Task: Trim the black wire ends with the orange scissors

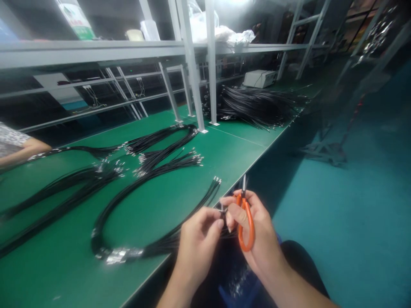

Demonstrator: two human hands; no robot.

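Observation:
In the head view my right hand [258, 226] is closed around a pair of orange-handled scissors [247, 231], whose metal blades point away from me. My left hand [201, 239] pinches the end of a black cable [222, 209] with thumb and forefinger. The fingertips of both hands meet close together there, just off the table's edge. That cable comes from a long black cable bundle [163, 241], which curves over the green table and is wrapped with clear film at one spot. Several loose cable ends with pale tips [217, 180] lie beyond my left hand.
More black cable bundles [77, 179] lie across the green table [141, 218]. A large cable pile [257, 105] sits at the back near a white box [260, 78]. White shelf posts [195, 85] rise from the tabletop. At the left is another person's arm [30, 147].

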